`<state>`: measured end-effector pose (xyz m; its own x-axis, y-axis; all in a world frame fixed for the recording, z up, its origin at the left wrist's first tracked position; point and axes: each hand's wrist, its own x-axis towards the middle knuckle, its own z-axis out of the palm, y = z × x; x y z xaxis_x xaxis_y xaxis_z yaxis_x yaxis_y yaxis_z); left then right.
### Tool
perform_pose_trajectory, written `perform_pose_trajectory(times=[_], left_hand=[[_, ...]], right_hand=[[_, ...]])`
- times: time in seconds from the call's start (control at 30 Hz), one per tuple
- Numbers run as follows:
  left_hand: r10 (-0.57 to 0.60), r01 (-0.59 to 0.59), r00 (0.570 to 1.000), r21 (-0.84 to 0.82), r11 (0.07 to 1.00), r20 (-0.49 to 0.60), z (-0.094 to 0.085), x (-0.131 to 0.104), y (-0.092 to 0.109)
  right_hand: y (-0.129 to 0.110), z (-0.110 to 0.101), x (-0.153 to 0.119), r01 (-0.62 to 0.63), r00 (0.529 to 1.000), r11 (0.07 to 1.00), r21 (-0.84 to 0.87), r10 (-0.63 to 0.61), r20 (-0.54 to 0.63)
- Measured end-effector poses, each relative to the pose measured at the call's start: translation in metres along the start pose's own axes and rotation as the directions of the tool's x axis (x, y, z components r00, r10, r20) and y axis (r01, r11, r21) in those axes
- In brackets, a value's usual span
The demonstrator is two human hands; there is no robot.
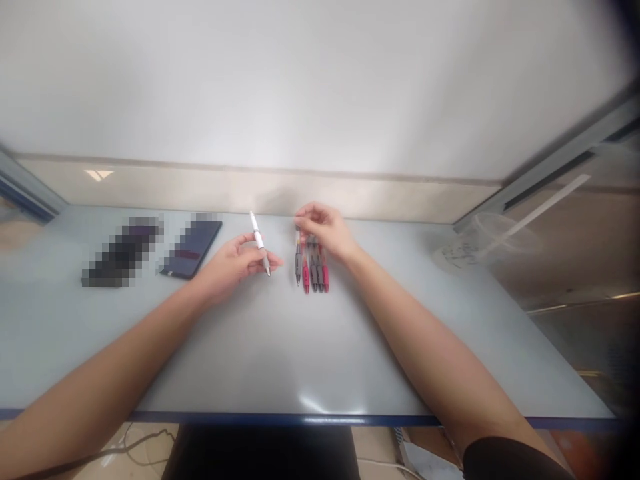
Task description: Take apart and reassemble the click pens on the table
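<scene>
White pen [259,243] — L hand [241,260], axis slanted — grey end [267,266] twd near R.

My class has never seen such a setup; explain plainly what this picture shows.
There is no robot here: these are a person's bare hands, seen from one camera worn on the head, looking forward and down. The left hand holds a white pen. The right hand pinches a dark-gripped pen; beside it on the pale table lie two red-gripped pens and two more dark ones. To the left are a dark, flat device, perhaps a phone, and a dark object too pixelated to name. Near the right edge is a clear cup with a straw.
</scene>
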<state>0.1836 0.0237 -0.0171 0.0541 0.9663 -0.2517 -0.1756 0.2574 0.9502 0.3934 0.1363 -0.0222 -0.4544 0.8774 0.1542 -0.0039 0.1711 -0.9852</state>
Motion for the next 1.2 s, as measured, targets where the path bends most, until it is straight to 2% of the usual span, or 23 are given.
perform_pose_trajectory(times=[0.17, 0.27, 0.43, 0.6, 0.83, 1.03, 1.13, 1.2], left_hand=[[0.002, -0.002, 1.000, -0.014, 1.000, 0.023, 0.001, -0.002, 0.005], [-0.002, 0.005, 0.999, -0.076, 0.997, 0.040, 0.000, -0.001, 0.005], [0.009, -0.010, 1.000, -0.091, 0.996, -0.015, -0.002, 0.004, 0.001], [0.005, -0.005, 0.997, 0.000, 1.000, -0.075, 0.000, 0.004, 0.003], [0.052, -0.050, 0.996, 0.019, 0.999, -0.077, -0.002, 0.003, 0.001], [0.037, -0.034, 0.996, 0.048, 0.998, -0.080, 0.001, -0.003, 0.003], [0.041, -0.037, 0.997, 0.058, 0.998, -0.059, 0.000, -0.002, 0.001], [0.060, -0.057, 0.997, 0.074, 0.996, -0.047, -0.001, -0.001, 0.000]], right_hand=[[0.001, 0.002, 0.000, -0.015, 0.999, 0.999, -0.040, 0.016, 0.039], [0.004, 0.003, 0.001, 0.044, 0.999, 0.979, -0.198, -0.037, 0.037], [0.012, 0.006, -0.002, 0.117, 0.993, 0.817, -0.565, -0.106, 0.053], [0.026, 0.007, -0.006, 0.190, 0.978, 0.639, -0.746, -0.189, 0.088], [0.020, 0.008, -0.013, 0.212, 0.977, 0.526, -0.823, -0.089, 0.195], [0.019, 0.004, -0.019, 0.210, 0.978, 0.437, -0.875, -0.106, 0.182], [0.014, 0.002, -0.023, 0.181, 0.983, 0.474, -0.862, -0.122, 0.139], [0.004, 0.007, -0.031, 0.154, 0.986, 0.551, -0.820, -0.134, 0.095]])
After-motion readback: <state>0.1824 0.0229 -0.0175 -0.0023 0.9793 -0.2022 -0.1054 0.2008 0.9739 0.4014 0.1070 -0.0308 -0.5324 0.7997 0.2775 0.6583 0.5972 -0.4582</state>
